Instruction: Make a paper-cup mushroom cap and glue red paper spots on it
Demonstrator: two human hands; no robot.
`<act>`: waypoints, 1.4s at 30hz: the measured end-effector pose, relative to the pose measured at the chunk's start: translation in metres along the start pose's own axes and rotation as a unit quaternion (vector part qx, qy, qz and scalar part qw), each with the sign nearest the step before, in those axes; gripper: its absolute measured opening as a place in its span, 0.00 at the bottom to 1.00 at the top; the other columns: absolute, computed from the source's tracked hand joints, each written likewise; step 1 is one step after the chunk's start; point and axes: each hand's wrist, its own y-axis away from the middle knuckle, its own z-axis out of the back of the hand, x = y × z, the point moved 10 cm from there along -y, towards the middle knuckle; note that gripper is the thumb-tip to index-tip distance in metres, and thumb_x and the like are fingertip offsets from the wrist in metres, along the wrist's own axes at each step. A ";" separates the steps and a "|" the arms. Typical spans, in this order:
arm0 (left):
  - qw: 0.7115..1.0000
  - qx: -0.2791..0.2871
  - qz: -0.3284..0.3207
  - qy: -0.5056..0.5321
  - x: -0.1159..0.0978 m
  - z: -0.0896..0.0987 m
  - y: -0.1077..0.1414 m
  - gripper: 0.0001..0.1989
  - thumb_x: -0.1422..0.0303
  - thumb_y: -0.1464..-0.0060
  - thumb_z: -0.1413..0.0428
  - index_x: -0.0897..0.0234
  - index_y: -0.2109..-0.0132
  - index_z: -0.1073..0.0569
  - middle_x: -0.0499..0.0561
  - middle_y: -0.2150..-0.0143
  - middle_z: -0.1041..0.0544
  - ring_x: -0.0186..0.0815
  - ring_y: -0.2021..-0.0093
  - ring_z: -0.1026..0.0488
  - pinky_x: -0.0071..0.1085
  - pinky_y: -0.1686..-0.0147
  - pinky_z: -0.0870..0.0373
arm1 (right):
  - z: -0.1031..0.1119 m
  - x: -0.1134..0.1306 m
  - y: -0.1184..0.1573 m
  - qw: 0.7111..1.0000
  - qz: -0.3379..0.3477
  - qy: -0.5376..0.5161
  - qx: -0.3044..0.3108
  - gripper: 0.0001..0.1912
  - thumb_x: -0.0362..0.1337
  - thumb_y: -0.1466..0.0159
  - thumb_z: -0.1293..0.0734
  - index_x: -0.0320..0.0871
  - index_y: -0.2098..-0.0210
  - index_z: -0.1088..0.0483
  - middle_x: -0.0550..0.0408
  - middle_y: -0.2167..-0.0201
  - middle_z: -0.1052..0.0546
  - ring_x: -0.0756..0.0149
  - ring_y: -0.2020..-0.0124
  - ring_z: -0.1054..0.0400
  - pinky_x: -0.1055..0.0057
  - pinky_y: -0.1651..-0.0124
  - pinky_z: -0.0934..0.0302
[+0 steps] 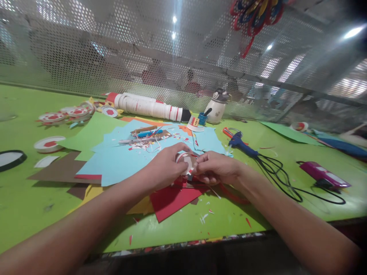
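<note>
My left hand (164,168) is closed on a small round paper disc (187,163) with a raised white and red rim, holding it upright by its left side. Opposite it, my right hand (219,168) pinches at the disc's right edge; what is between these fingertips is too small to make out. Below the hands lie a red paper sheet (174,204) and loose red strips. Light blue sheets (114,164) spread out behind, with a blue pen-like tool (149,133), a craft knife (137,140) and paper scraps on top.
A blue glue gun (243,145) with a black cable lies to the right, near a purple power strip or box (323,175). White paper rolls (149,107), a bottle (217,109) and a blue jar (203,118) stand behind. Paper wheels (51,117) and tape (13,159) are left.
</note>
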 end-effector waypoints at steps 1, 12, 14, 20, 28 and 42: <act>1.000 0.000 -0.002 -0.001 -0.001 0.000 0.000 0.11 0.73 0.56 0.48 0.62 0.62 0.31 0.47 0.78 0.26 0.32 0.81 0.31 0.24 0.84 0.39 | 0.000 0.000 0.000 1.000 0.000 -0.003 0.000 0.07 0.34 0.52 0.33 0.38 0.83 0.33 0.61 0.92 0.33 0.80 0.91 0.46 0.83 0.90 0.58; 1.000 0.007 -0.007 -0.015 0.000 0.000 0.000 0.10 0.72 0.54 0.48 0.61 0.60 0.31 0.48 0.77 0.26 0.34 0.81 0.30 0.25 0.84 0.39 | 0.000 -0.001 -0.001 1.000 0.007 -0.009 0.001 0.07 0.33 0.52 0.33 0.38 0.83 0.34 0.61 0.92 0.34 0.80 0.91 0.47 0.83 0.90 0.58; 1.000 0.006 -0.008 -0.023 -0.001 0.000 0.000 0.10 0.71 0.53 0.49 0.61 0.61 0.31 0.48 0.77 0.26 0.34 0.81 0.30 0.25 0.85 0.38 | -0.002 0.000 -0.001 1.000 0.014 -0.017 0.007 0.08 0.33 0.52 0.34 0.38 0.85 0.35 0.62 0.92 0.36 0.81 0.92 0.49 0.83 0.89 0.59; 1.000 -0.021 0.018 -0.012 -0.004 0.005 0.001 0.12 0.74 0.55 0.50 0.62 0.60 0.32 0.48 0.77 0.26 0.34 0.80 0.30 0.25 0.84 0.37 | 0.005 0.009 0.006 0.999 0.039 0.001 -0.038 0.10 0.35 0.49 0.34 0.39 0.84 0.36 0.61 0.90 0.35 0.80 0.90 0.48 0.81 0.88 0.59; 0.996 -0.088 0.008 0.035 -0.008 0.019 0.001 0.13 0.77 0.55 0.50 0.63 0.59 0.35 0.46 0.73 0.26 0.30 0.79 0.29 0.27 0.77 0.31 | 0.024 0.032 0.031 0.980 0.115 0.088 -0.137 0.12 0.39 0.42 0.35 0.39 0.78 0.33 0.59 0.85 0.33 0.76 0.85 0.42 0.77 0.83 0.50; 0.984 -0.110 0.082 0.116 -0.009 0.019 0.008 0.18 0.79 0.56 0.51 0.59 0.56 0.38 0.43 0.73 0.26 0.31 0.77 0.28 0.25 0.81 0.30 | 0.017 0.055 0.053 0.927 0.218 0.191 -0.238 0.07 0.37 0.38 0.38 0.42 0.71 0.32 0.60 0.78 0.31 0.73 0.78 0.39 0.74 0.73 0.43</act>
